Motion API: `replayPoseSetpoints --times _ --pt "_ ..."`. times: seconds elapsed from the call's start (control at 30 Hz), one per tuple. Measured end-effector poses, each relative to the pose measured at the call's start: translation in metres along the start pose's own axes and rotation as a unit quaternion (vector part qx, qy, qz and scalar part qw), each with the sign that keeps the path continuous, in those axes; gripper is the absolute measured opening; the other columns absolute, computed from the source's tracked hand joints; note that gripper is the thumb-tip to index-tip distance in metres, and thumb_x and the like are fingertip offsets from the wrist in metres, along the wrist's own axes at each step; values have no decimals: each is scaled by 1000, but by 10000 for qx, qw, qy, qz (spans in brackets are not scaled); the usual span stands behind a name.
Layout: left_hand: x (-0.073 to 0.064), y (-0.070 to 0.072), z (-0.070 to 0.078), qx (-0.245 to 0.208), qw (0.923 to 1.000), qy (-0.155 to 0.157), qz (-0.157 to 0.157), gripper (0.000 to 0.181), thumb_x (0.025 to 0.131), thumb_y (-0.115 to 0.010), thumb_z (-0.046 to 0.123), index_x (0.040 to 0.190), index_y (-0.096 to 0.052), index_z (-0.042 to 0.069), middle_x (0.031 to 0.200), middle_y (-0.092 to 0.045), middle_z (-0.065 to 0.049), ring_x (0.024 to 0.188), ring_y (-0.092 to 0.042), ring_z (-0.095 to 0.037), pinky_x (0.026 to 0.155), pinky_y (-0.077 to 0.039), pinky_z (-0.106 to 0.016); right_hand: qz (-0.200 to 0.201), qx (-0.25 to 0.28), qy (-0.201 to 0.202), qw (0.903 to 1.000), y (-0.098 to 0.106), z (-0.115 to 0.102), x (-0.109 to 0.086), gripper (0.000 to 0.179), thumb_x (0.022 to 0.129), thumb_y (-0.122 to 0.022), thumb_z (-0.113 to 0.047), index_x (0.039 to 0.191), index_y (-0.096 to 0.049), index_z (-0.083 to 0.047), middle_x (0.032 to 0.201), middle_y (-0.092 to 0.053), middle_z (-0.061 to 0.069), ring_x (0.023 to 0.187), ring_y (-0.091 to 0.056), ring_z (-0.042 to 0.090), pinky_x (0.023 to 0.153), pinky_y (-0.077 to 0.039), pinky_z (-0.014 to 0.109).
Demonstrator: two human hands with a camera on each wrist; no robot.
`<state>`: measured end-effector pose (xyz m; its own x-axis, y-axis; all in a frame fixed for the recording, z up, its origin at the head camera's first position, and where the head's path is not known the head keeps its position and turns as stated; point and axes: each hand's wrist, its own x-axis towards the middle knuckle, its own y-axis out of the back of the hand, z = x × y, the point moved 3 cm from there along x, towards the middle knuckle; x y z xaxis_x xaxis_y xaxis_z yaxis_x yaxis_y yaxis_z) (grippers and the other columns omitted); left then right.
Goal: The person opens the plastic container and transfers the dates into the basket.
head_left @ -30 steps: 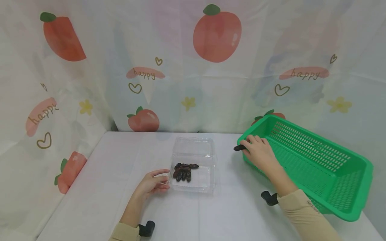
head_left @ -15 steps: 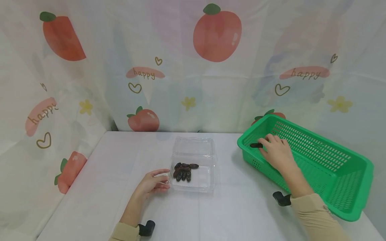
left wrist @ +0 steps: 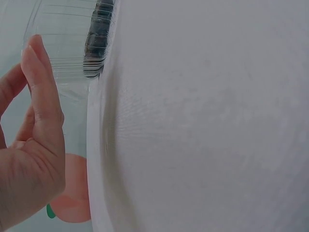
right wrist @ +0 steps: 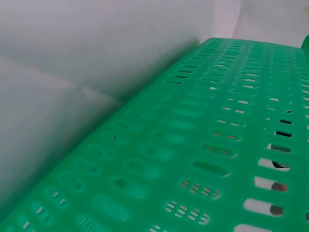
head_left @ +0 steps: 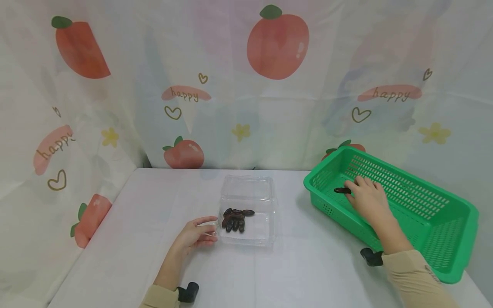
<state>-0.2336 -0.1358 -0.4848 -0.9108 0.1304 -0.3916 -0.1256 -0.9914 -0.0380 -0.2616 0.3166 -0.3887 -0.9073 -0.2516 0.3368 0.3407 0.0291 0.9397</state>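
Note:
My right hand [head_left: 369,202] pinches one dark brown date [head_left: 341,190] by its end, over the inside of the green plastic basket [head_left: 319,201]. Thumb and fingers of my left hand [head_left: 195,233] hold the left edge of a clear plastic clamshell box [head_left: 262,229], whose lid lies folded back. Inside the box, a cluster of several dates [head_left: 236,220] sits at the left, with bare plastic beside it. The left wrist view shows my thumb [left wrist: 43,92] up against the box wall. In the right wrist view only the slotted basket wall [right wrist: 183,145] shows; the hand and date are hidden.
A white cloth covers the table [head_left: 292,265]. Behind it and to the left hangs a fruit-printed curtain [head_left: 277,124]. The basket stands at an angle on the right, its near corner close to the table's right edge.
My right hand has carried the date rightward, from the basket's left rim to over its inside. The left hand and the clamshell box have stayed put.

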Motion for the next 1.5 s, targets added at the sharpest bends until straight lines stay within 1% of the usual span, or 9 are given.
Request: replayPoseSetpoints --times 0.1,0.37,0.67,0.83,0.93,1.1,1.27,1.37,1.5 --pt "0 0 0 14 10000 -34 -1 38 87 -57 4 124 -53 0 79 -66 -10 62 -66 -18 55 -55 -26 -145 -29 -109 9998 -2 4 -2 25 81 -67 -13 102 -56 -7 90 -47 15 80 -43 32 66 -37 47" --pt "-4 -2 5 -43 9999 -53 -90 40 87 -57 3 126 -51 -3 81 -66 -12 61 -66 -17 55 -55 -25 -1035 -123 -493 9933 -9 10 -3 27 86 -62 -16 109 -54 -5 93 -47 19 82 -43 34 66 -35 46" --pt "-2 -2 4 -12 10000 -51 -27 40 87 -58 4 126 -51 -1 78 -66 -8 61 -66 -17 54 -55 -25 -1549 -130 -530 9864 -14 11 -3 19 88 -60 -19 101 -54 -7 92 -47 21 83 -44 37 67 -36 49" --pt "-2 -2 4 -1 10000 -84 -1 40 87 -58 5 126 -52 -1 76 -66 -8 61 -66 -17 54 -55 -26 -1517 -114 -423 9875 -18 11 -3 20 86 -62 -19 100 -54 -7 90 -48 20 83 -45 38 67 -37 49" --pt "-2 -2 4 16 10000 -93 6 40 87 -58 5 125 -52 -1 76 -66 -8 62 -66 -18 54 -55 -26 -1540 -124 -341 9874 -19 10 -4 20 86 -63 -19 99 -54 -7 88 -47 19 83 -46 37 65 -37 47" --pt "-1 -2 4 13 10000 -69 5 39 86 -58 5 125 -53 -1 76 -66 -7 62 -66 -18 55 -55 -26 -1628 -52 -339 9861 -20 9 -3 20 86 -62 -17 103 -55 -8 90 -48 17 83 -46 35 64 -37 43" --pt "-2 -2 4 2 10000 -60 5 39 87 -58 5 125 -53 -1 78 -66 -9 61 -66 -18 55 -56 -26 -1591 -17 -343 9867 -20 10 -3 22 86 -61 -16 105 -55 -7 95 -48 20 85 -45 37 67 -37 47" --pt "-2 -2 4 -24 10000 -77 -11 40 87 -58 5 125 -52 -1 78 -66 -10 61 -66 -17 55 -56 -27 -1297 20 -346 9909 -17 9 -3 23 86 -62 -15 107 -54 -7 98 -47 22 86 -45 38 68 -38 50" --pt "-2 -2 4 -61 9999 -77 -42 40 87 -58 5 126 -52 -1 79 -66 -10 61 -66 -17 55 -56 -27 -684 53 -343 9971 -12 5 -2 26 84 -63 -13 108 -55 -8 98 -48 20 85 -46 36 66 -38 49"
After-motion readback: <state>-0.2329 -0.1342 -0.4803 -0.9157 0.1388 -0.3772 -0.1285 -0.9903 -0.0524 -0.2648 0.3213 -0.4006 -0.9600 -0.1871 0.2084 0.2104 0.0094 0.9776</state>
